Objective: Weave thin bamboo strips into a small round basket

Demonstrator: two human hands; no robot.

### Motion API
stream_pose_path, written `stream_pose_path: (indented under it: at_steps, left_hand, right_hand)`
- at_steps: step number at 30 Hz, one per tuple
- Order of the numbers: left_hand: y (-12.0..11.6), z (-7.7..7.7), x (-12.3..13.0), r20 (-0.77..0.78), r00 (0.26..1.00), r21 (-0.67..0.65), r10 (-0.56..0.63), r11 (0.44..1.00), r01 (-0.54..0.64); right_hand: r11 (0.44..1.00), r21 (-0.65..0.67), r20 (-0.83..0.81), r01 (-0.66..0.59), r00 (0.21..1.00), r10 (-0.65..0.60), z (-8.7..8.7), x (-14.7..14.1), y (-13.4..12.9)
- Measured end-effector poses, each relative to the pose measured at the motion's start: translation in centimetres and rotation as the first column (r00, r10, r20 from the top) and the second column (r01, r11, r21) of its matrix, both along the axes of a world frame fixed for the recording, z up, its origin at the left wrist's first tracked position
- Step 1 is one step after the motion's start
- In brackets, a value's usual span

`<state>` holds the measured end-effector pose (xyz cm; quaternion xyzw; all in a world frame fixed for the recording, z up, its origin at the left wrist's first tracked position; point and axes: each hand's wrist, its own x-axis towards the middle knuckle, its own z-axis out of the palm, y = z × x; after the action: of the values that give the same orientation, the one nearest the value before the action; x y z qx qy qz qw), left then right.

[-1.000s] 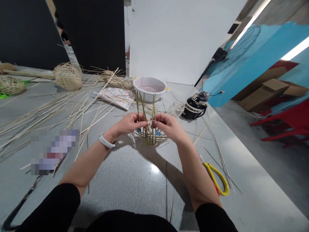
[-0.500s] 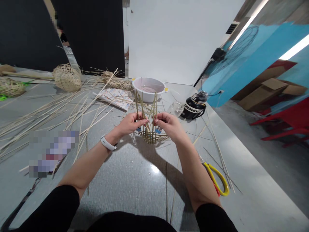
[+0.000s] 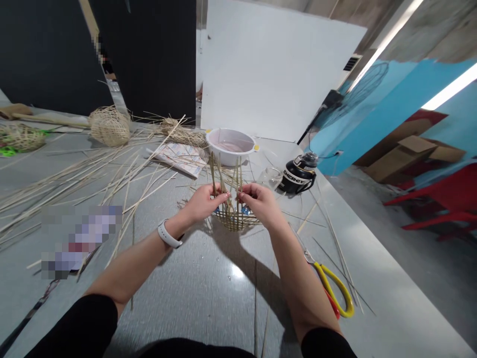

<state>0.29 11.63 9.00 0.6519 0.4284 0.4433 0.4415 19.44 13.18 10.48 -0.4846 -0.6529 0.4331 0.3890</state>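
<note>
Head view: a small open-weave basket (image 3: 233,221) of pale cane-like strips sits near the middle of the grey table (image 3: 208,293), with upright stakes (image 3: 213,171) rising from its woven lower part. The left hand (image 3: 203,204) and right hand (image 3: 261,203) are raised on either side of the stakes, and the fingers of the left hand (image 3: 223,197) and of the right hand (image 3: 242,195) are curled together, their tips nearly meeting. Weaving of the basket's wall is judged to be the step in hand, with the stakes being gathered or adjusted above the finished rows. Those loose stakes would seem to call for steady spacing before any further strip is passed between them.

Whether either hand is clamped on a stake cannot be told, as the contact is hidden by the fingers. Small blue items (image 3: 246,210) are seen inside the basket, but what they are cannot be made out, and the basket's far side is partly blocked by the hands. Loose strips (image 3: 74,184) are spread to the left, and yellow-handled scissors (image 3: 335,293) lie to the right. A blurred patch (image 3: 80,241) hides an object at the left.
</note>
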Motion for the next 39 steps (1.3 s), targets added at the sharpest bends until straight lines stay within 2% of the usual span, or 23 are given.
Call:
stream_pose_path:
  at_steps: [2, 4, 6, 8, 13, 16, 22, 26, 31, 36, 39]
  left_hand:
    - [-0.1, 0.0, 0.0, -0.006, 0.998, 0.097, -0.057, 0.994, 0.057]
    - [0.0, 0.1, -0.3, -0.009, 0.989, 0.116, -0.148, 0.982, 0.148]
    - [0.2, 0.1, -0.6, -0.023, 0.976, 0.061, -0.216, 0.974, 0.218]
    - [0.4, 0.1, -0.9, -0.018, 0.968, -0.010, -0.249, 0.969, 0.249]
    - [0.5, 0.1, -0.9, 0.187, 0.937, -0.154, -0.294, 0.933, 0.324]
    - [0.4, 0.1, -0.8, 0.249, 0.913, -0.175, -0.323, 0.912, 0.370]
    - [0.5, 0.1, -0.8, 0.269, 0.915, -0.148, -0.301, 0.926, 0.348]
    - [0.6, 0.1, -0.9, 0.273, 0.925, -0.138, -0.265, 0.940, 0.310]
    - [0.8, -0.3, -0.9, 0.254, 0.941, -0.140, -0.225, 0.954, 0.266]
    - [0.9, -0.4, -0.8, 0.239, 0.945, -0.125, -0.221, 0.959, 0.256]
    - [0.8, -0.1, -0.8, 0.199, 0.951, -0.105, -0.238, 0.959, 0.262]
  right_hand:
    - [0.999, -0.011, -0.017, -0.035, 0.999, 0.035, 0.2, 0.3, 0.0]
    - [0.992, 0.003, -0.036, -0.128, 0.991, 0.128, 0.5, 0.5, -0.2]
    - [0.972, 0.023, -0.026, -0.232, 0.972, 0.232, 0.8, 0.7, -0.4]
    - [0.958, 0.030, -0.011, -0.286, 0.958, 0.286, 1.1, 0.8, -0.5]
    - [0.958, -0.017, -0.039, -0.288, 0.957, 0.287, 1.0, 0.7, -0.4]
    - [0.958, -0.062, -0.063, -0.280, 0.959, 0.276, 0.7, 0.5, -0.4]
    - [0.977, -0.082, -0.098, -0.199, 0.977, 0.191, 0.6, 0.2, -0.5]
    - [0.981, -0.057, -0.107, -0.187, 0.978, 0.180, 1.1, 0.2, -0.8]
    - [0.983, 0.033, -0.023, -0.179, 0.983, 0.180, 1.7, 0.5, -1.2]
    - [0.983, 0.106, 0.037, -0.147, 0.989, 0.144, 1.5, 0.6, -1.3]
    - [0.989, 0.097, 0.027, -0.116, 0.993, 0.114, 1.2, 0.5, -1.4]
